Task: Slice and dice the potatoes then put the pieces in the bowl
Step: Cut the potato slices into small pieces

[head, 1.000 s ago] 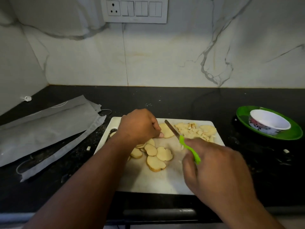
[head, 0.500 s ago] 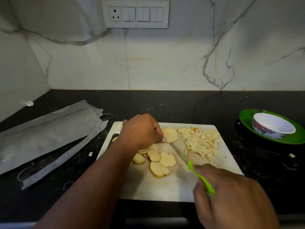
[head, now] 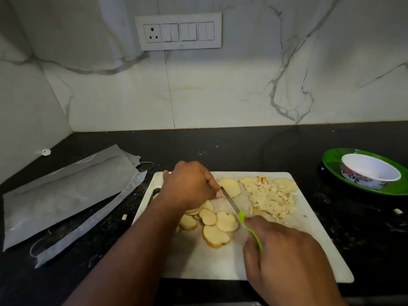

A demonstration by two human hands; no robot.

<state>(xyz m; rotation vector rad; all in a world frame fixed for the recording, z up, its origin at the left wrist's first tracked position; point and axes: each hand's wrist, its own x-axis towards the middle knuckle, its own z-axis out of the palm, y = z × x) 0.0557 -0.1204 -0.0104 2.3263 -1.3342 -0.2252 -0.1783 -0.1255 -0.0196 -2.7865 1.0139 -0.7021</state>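
On the white cutting board [head: 220,261] lie several round potato slices [head: 217,226] near the middle and a pile of diced potato [head: 268,198] at the far right. My left hand [head: 189,184] is curled with its fingertips pressing down beside a potato slice [head: 230,187] at the board's far side. My right hand [head: 287,266] grips the green handle of a knife [head: 230,200], whose blade lies between the slices and the dice, its tip by my left fingertips. The white flowered bowl [head: 371,171] stands empty on a green plate [head: 331,160] at the right.
Grey plastic bags [head: 66,195] lie on the black counter [head: 242,146] to the left of the board. A marble wall with a switch panel [head: 177,31] rises behind. Small potato bits [head: 397,211] lie on the counter at the right.
My right hand drew the knife back from the diced pile, then brought the blade up against my left fingertips. My left hand stayed on the slices. The camera tilted slightly.
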